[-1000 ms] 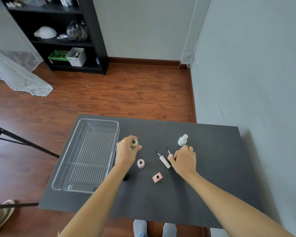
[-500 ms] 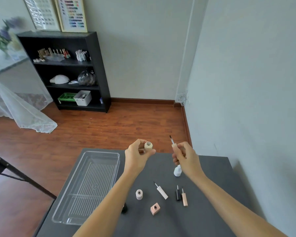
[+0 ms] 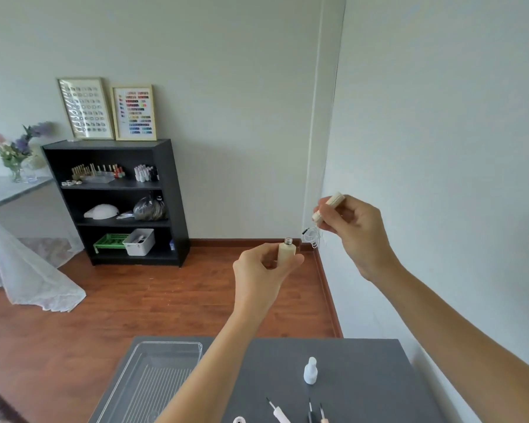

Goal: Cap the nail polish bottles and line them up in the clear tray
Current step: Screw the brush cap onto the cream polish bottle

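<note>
My left hand [image 3: 261,271] grips a cream nail polish bottle [image 3: 286,251] upright, its threaded neck bare. Up and to the right, my right hand [image 3: 353,230] pinches the matching cream brush cap [image 3: 329,206], tilted with the brush tip pointing down-left toward the bottle, a gap between them. Both hands are raised high above the dark table [image 3: 364,380]. On the table stand a white capped bottle [image 3: 310,370] and, at the bottom edge, three loose brush caps [image 3: 310,413]. The clear tray [image 3: 165,346] lies at the table's left with no bottle visible in the part shown.
A grey wall [image 3: 440,178] runs close along the table's right side. A black shelf [image 3: 116,203] with bottles and bins stands across the wooden floor. A white net curtain [image 3: 28,270] hangs at the left.
Both hands have risen further above the table with bottle and cap. The view has tilted up, so most table items have dropped out of sight. The cap now points brush-down toward the bottle.
</note>
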A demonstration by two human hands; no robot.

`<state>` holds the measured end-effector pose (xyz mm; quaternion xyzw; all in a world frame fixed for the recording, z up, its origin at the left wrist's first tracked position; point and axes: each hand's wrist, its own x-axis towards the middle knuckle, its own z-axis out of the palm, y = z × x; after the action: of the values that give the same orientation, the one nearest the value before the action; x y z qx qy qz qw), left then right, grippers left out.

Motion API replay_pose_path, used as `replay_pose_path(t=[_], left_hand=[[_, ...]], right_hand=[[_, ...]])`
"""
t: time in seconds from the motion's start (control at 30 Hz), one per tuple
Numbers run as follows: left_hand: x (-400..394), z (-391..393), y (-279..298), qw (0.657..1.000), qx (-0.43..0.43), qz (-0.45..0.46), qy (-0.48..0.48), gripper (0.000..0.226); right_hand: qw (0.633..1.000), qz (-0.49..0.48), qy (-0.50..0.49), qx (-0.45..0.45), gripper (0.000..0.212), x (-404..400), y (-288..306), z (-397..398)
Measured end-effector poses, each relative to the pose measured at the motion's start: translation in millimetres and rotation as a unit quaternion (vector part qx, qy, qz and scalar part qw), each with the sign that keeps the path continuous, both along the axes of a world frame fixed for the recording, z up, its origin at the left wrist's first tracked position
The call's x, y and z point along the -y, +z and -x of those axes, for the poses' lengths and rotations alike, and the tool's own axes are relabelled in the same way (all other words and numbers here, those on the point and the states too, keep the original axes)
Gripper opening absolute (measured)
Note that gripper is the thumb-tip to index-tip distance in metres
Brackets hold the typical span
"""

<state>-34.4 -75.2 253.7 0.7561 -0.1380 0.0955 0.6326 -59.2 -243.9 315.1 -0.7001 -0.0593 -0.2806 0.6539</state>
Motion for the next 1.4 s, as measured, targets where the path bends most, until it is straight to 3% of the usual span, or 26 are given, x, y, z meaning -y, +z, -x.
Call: replay_pose_path(t=[0.17,0.3,0.93,1.03,1.1,1.27,1.4], left_hand=[[8.1,2.6,15.7,1.0,0.028,-0.009,0.004,0.018],[10.1,4.9,21.9,0.999,0.032,-0.009,0.001,0.014],[11.0,10.9,33.0,0.999,0.031,0.008,0.001,0.018],[12.2,11.9,32.7,1.0,0.028,0.002,-0.002,0.02],[13.1,13.1,32.7,1.0,0.026,0.002,-0.005,0.018],[14.9,14.8,34.9,1.0,0.022,0.001,-0.005,0.016],[17.1,15.3,33.8,1.0,0.024,-0.005,-0.003,0.015]], right_hand=[[0.994,0.104,-0.013,0.042,0.014,-4.8,35.4,-2.9],[0.986,0.161,-0.02,0.023,0.018,-7.1,42.6,-5.4],[0.981,0.189,0.016,-0.047,0.021,-12.0,23.4,-7.1],[0.973,0.226,-0.025,-0.047,0.037,-11.3,23.6,-7.7],[0.972,0.227,0.0,-0.064,0.046,-9.2,26.1,-8.0],[0.972,0.146,0.173,-0.059,0.032,2.3,34.8,-5.2],[0.981,0.147,0.119,-0.042,0.019,3.9,38.4,-4.8]])
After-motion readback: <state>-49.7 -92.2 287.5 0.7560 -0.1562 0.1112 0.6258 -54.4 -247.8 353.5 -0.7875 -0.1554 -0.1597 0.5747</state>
